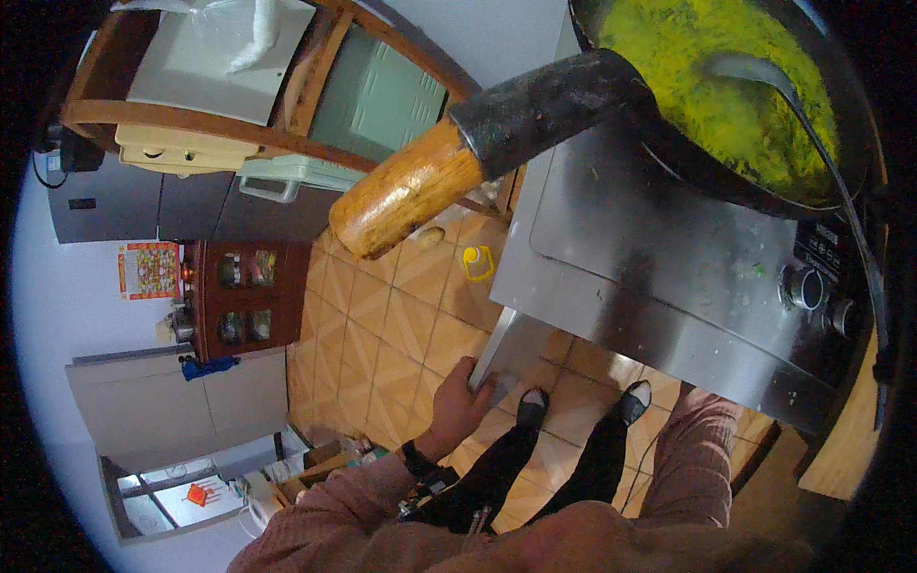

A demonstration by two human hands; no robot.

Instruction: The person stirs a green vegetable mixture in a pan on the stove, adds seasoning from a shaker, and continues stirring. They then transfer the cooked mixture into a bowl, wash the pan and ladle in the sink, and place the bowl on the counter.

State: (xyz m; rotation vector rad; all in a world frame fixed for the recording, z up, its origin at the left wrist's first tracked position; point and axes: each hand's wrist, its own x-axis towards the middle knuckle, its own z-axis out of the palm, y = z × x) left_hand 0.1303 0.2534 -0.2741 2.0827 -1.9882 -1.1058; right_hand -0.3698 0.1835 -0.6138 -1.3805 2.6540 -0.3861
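My left hand (462, 401), with a dark band at its wrist, grips the pale edge of a flat, translucent-looking panel (510, 351) just below the steel cooktop (609, 222). My right forearm (691, 458) reaches beneath the front of the cooktop, which hides the right hand. A black wok (688, 168) sits on the cooktop, with bright green-yellow food (659, 43) in it. In the food rests the bowl of a metal ladle (834, 165), its long handle leaning over the wok's rim. The wok's wooden handle (408, 190) juts out past the cooktop's edge.
Control knobs (806, 286) stand on the cooktop's right side. On the tiled floor (401, 308) lie a yellow-rimmed object (478, 263) and a roundish tan item (430, 237). A wooden shelf frame (215, 118) and a brown cabinet (251, 297) stand to the left.
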